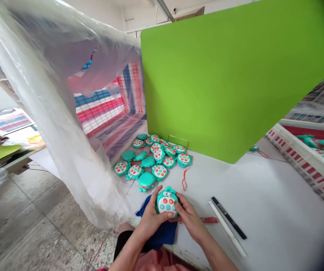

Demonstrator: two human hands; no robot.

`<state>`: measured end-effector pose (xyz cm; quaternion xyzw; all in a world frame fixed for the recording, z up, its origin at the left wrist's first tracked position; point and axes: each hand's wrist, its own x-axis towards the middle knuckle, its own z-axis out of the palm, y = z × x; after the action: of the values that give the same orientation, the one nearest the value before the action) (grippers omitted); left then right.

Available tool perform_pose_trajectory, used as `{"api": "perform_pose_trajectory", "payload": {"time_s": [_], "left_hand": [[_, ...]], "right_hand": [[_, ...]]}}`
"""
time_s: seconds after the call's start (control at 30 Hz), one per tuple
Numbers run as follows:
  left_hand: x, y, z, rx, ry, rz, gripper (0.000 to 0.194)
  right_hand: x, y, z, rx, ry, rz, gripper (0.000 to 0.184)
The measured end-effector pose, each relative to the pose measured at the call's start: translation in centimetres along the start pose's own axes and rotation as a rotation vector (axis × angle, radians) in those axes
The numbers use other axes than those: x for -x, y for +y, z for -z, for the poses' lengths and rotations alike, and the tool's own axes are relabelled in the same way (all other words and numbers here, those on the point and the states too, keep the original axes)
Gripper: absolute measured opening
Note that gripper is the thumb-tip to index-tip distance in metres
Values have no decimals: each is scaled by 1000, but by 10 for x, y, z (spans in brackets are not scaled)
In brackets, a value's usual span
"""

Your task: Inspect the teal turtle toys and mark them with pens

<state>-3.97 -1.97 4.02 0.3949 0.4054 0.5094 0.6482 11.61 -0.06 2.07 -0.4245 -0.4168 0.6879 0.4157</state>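
Note:
A teal crab-shaped toy [166, 196] with a white face panel and coloured round buttons is held upright above the near edge of the table. My left hand [150, 216] grips its left side, thumb across the lower front. On its right side my right hand [188, 214] holds it too, with fingertips on the panel by the buttons. Beneath the hands lies a dark blue cloth [164, 235]. A red strip [209, 220] pokes out beside my right hand. Further back rests a pile of similar teal toys [147, 162], some face up and some face down.
A tall green board [221, 75] stands across the back. Clear plastic sheeting [51, 113] hangs at the left. An orange cord loop [184, 180], a black pen-like stick [229, 217] and a white stick [227, 229] lie on the table. A white-and-red basket [306, 165] holds toys at the right.

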Motion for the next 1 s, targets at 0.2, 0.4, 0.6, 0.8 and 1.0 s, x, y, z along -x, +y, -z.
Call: {"api": "perform_pose_trajectory", "payload": {"time_s": [0.2,0.4,0.6,0.8,1.0], "left_hand": [[-2,-3,-1,-71,73,-51,65],[-2,1,-2,-73,73,-9,48],[0,0,-9,-13,-41,-9,104],[-4,-4,-9,-9,106,-20,73],[-1,-4,-13,192,99,12,54]], "right_hand": [[2,1,2,-45,-28,-19,64],[4,0,3,14,-106,19,64],[2,0,8,98,1,23,61],[9,2,6,519,-98,255,74],[10,5,3,816,-4,441,87]]}}
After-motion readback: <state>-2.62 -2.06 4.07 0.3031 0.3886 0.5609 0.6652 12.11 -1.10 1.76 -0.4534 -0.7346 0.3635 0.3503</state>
